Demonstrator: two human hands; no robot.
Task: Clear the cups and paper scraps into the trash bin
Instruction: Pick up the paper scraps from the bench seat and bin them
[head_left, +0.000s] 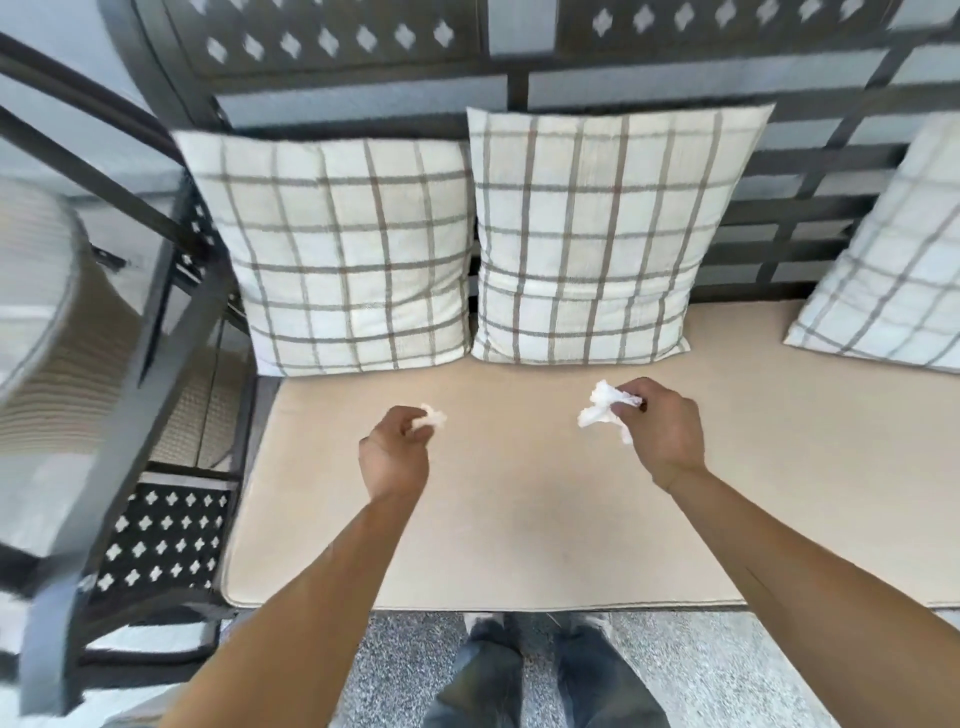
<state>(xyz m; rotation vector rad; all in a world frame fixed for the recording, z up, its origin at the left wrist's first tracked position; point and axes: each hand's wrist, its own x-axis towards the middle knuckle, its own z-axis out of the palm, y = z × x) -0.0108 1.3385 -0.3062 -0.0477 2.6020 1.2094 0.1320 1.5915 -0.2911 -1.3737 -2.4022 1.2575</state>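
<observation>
At the bottom edge, two legs in dark trousers (540, 675) are seen standing on a speckled grey floor (727, 670), just in front of a bench seat. Both bare forearms are stretched forward over the beige seat cushion (519, 519), well apart from each other. A small white paper scrap (431, 417) is pinched by the curled fingers of the left hand (397, 449), with only its tip showing past the fingertips. A larger crumpled white paper scrap (602, 408) is gripped in the right hand (657, 431), the fingers closed round it and loose folds left sticking out to the left and below the knuckles. Both scraps are held above the cushion; whether either touches the fabric cannot be told, though they appear to be lifted clear. To the left, a dark metal armrest (156, 332) and a perforated side panel (166, 535) are seen, heavily blurred. Further back, two cream pillows with a brown check, the left pillow (337, 249) and the middle pillow (602, 234), are propped side by side and touching against the dark metal backrest (810, 208). A third checked pillow (893, 270) is leaned at the right edge, apart from the pair.
</observation>
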